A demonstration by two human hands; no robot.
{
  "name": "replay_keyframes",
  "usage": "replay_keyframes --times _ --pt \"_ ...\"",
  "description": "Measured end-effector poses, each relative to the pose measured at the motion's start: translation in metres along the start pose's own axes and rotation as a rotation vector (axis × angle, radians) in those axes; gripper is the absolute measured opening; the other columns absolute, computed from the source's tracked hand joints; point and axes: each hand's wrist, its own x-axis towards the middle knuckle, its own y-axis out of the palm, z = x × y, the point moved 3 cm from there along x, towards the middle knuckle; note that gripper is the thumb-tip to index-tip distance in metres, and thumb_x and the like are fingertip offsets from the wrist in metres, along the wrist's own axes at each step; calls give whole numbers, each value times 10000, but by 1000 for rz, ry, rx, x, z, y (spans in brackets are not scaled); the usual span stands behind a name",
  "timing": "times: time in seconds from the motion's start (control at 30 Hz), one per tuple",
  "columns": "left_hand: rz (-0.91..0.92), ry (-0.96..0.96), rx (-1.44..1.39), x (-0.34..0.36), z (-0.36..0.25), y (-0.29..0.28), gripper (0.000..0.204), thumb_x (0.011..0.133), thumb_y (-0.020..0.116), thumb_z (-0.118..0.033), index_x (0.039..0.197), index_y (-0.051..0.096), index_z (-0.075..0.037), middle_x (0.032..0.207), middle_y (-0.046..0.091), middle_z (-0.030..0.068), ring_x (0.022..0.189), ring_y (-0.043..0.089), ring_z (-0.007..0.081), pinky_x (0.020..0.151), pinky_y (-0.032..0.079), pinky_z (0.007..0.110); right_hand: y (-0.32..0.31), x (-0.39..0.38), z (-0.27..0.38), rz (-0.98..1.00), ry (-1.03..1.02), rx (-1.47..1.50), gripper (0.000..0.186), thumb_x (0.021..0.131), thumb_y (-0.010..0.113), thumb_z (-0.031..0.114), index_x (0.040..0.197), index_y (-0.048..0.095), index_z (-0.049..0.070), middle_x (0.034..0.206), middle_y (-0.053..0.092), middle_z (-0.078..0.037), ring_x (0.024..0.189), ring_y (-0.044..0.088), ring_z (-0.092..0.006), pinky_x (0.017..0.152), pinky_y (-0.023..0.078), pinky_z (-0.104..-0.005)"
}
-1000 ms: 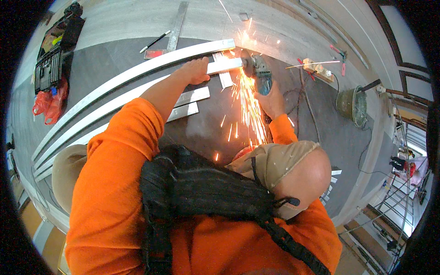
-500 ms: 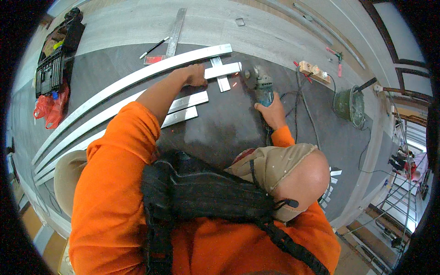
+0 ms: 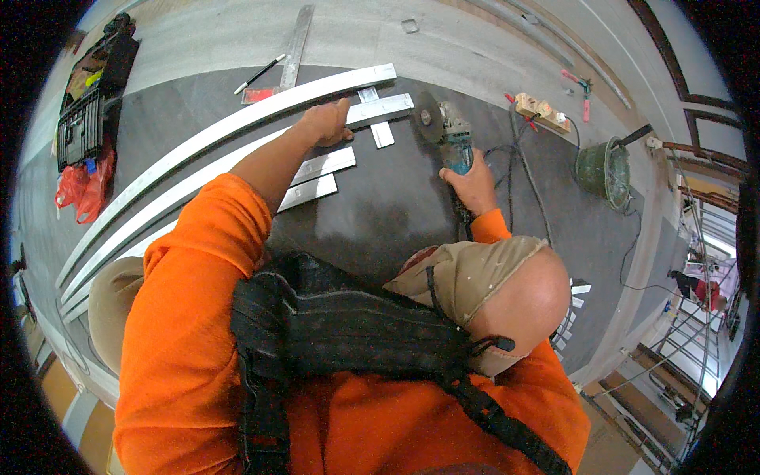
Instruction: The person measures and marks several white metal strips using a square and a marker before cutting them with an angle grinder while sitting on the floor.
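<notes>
My left hand is closed round a long silver metal profile, a little way back from its cut end. Beneath that profile lies a short metal crosspiece. My right hand grips a teal and grey angle grinder by its body. The grinder's round disc stands upright just right of the profile's end; whether it touches cannot be made out. Another long profile lies beyond my left hand, and two shorter-reaching ones lie on the near side.
Grinder cords run past a wooden power block at the right, near a green bucket. Beyond the profiles lie a metal square and a marker. A black toolbox and red plastic bag stand far left.
The few sparks near the profile's end are gone. The grinder has turned, so its disc shows more of its face. My left hand sits slightly farther left on the profile.
</notes>
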Motion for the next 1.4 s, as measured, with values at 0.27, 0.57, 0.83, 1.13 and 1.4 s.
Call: replay_keyframes --times 0.27,0.57,0.83,1.13,1.4 --pt "-41 8 3 -3 -1 6 566 862 753 -354 1161 432 4 1158 630 272 1107 625 434 912 511 504 6 0 0 20 13 -17 723 712 825 346 1275 517 13 1118 672 -248 1040 653 -421 897 507 -468" --pt "-4 -34 -4 -7 -3 1 547 871 750 -332 1175 442 3 1201 627 255 1141 618 412 946 508 489 14 -1 -1 26 49 7 732 713 822 351 1294 515 31 1111 679 -246 1031 660 -429 895 513 -471" --pt "-45 -46 -19 -5 -9 1 556 838 774 -308 1180 460 -3 1202 632 252 1131 632 401 942 518 489 18 10 -19 3 -25 -24 808 704 794 380 1331 476 -17 1101 671 -286 1027 661 -456 899 517 -484" --pt "-50 -54 18 -1 -8 5 553 842 768 -278 1196 456 11 1198 636 250 1113 644 400 919 539 480 20 13 -4 -62 -17 -178 856 717 786 386 1383 438 -24 1187 630 -309 1125 619 -452 955 494 -491" --pt "-61 -51 -4 0 -3 9 547 843 767 -276 1204 457 -6 1204 632 247 1127 637 401 940 526 488 19 16 0 -11 24 -170 814 720 798 371 1349 468 -26 1179 640 -295 1096 636 -434 941 498 -475"
